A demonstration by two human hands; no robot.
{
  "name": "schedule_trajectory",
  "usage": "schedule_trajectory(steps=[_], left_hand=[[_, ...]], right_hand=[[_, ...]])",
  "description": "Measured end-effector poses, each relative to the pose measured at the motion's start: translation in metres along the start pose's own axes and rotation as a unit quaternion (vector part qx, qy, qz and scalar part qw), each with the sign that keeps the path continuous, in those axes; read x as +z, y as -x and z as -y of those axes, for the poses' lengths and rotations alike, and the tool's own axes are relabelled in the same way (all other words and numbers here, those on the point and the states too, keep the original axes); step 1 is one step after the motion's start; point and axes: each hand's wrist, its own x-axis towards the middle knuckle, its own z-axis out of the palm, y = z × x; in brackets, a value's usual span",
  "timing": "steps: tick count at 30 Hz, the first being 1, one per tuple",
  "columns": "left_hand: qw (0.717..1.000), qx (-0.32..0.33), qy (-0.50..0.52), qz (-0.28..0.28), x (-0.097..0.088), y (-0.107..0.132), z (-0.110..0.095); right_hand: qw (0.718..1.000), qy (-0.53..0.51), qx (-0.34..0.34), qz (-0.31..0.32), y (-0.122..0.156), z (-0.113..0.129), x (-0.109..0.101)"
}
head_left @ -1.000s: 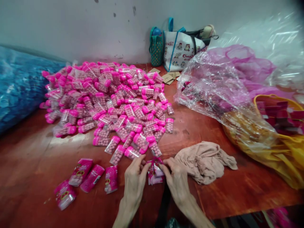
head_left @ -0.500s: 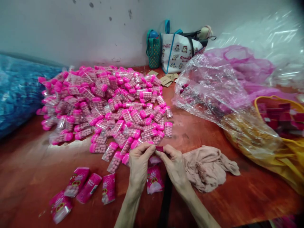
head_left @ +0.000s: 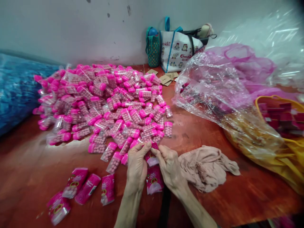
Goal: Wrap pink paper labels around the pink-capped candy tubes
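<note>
My left hand (head_left: 137,163) and my right hand (head_left: 169,164) meet in front of me, thumbs and fingertips pinched on the top edge of a pink printed sleeve (head_left: 152,159). Fingers cover part of it, so whether a bottle is inside cannot be made out. Just below lies a pink printed packet (head_left: 154,182) on the red table (head_left: 114,218). Beyond my hands spreads a big heap of clear candy bottles (head_left: 114,110) with pink caps and pale pink balls. More printed packets (head_left: 75,183) lie to the left of my left forearm.
A crumpled beige cloth (head_left: 209,167) rests beside my right hand. Farther right, clear plastic wrap (head_left: 201,82) overlaps a yellow bag (head_left: 292,155) holding dark pink pieces. A blue bag (head_left: 21,91) is at left. A white tote (head_left: 177,52) and brown cards (head_left: 166,79) are at the back.
My fingertips have shifted slightly left, and my right hand has turned more inward. More of the printed sleeve now shows between my hands. The view has shifted slightly.
</note>
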Motion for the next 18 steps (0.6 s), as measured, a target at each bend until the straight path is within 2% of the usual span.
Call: schedule_trajectory(steps=[4, 7, 10, 12, 18], left_hand=[[1.000, -0.014, 0.012, -0.008, -0.001, 0.001, -0.001], [1.000, -0.008, 0.016, -0.015, -0.002, 0.000, -0.003], [1.000, 0.002, 0.017, -0.012, -0.002, -0.001, -0.003], [1.000, 0.006, 0.014, -0.002, -0.003, -0.001, -0.004], [0.999, 0.010, -0.008, 0.035, -0.008, 0.001, -0.010]], right_hand=[[0.999, -0.029, 0.003, 0.046, -0.001, 0.001, -0.001], [0.993, -0.095, 0.039, 0.064, -0.002, 0.001, 0.003], [0.984, -0.150, 0.082, 0.049, -0.002, 0.000, 0.011], [0.983, -0.156, 0.085, 0.039, -0.002, 0.000, 0.013], [0.979, -0.177, 0.102, 0.012, -0.007, -0.004, 0.006]])
